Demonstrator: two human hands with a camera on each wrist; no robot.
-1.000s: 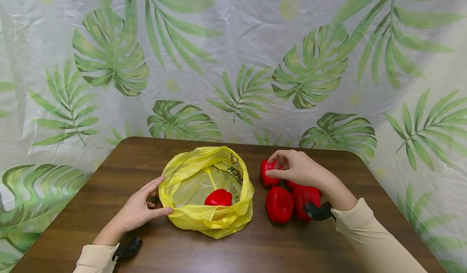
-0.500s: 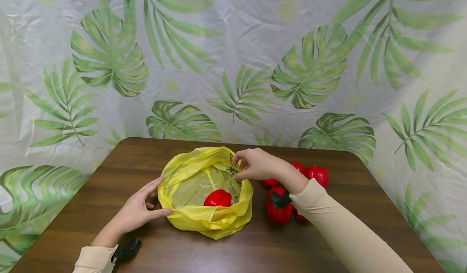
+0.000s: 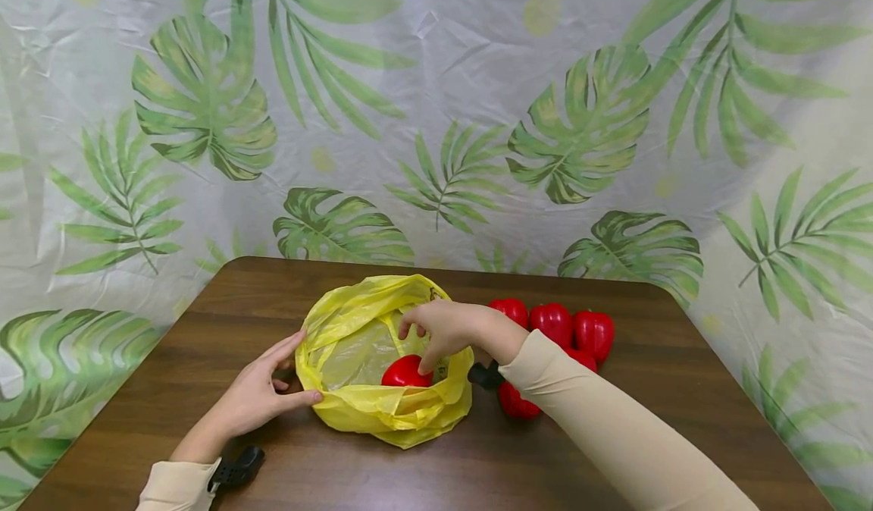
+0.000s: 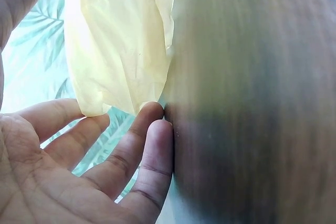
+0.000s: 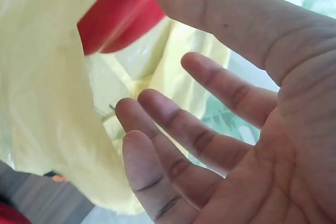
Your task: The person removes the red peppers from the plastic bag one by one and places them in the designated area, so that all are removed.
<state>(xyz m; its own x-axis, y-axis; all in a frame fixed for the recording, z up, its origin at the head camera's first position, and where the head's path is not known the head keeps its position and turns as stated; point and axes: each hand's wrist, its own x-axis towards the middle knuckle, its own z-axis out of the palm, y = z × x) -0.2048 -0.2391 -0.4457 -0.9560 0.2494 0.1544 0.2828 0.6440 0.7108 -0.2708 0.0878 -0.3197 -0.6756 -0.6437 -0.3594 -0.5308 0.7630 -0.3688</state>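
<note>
A yellow plastic bag (image 3: 382, 412) stands on the table with its mouth spread open. Inside it lies a red bell pepper (image 3: 402, 372). My left hand (image 3: 255, 390) rests against the bag's left side, thumb and forefinger spread and touching the rim; the left wrist view shows relaxed fingers (image 4: 118, 161) beside the plastic. Over the right side of the bag's mouth is my right hand (image 3: 446, 330), its fingers spread and slightly bent around nothing. In the right wrist view its thumb overlaps the red pepper (image 5: 126, 14), and the palm holds nothing.
To the right of the bag, several more red bell peppers (image 3: 593, 335) sit in a cluster, partly covered by the right forearm. The brown wooden table (image 3: 327, 473) ends at a leaf-printed cloth (image 3: 450, 101) behind. Both wrists wear black straps (image 3: 235, 467).
My right hand has moved left from the pepper cluster to over the bag, its fingers spreading wider. The left hand, the bag and the pepper inside look the same.
</note>
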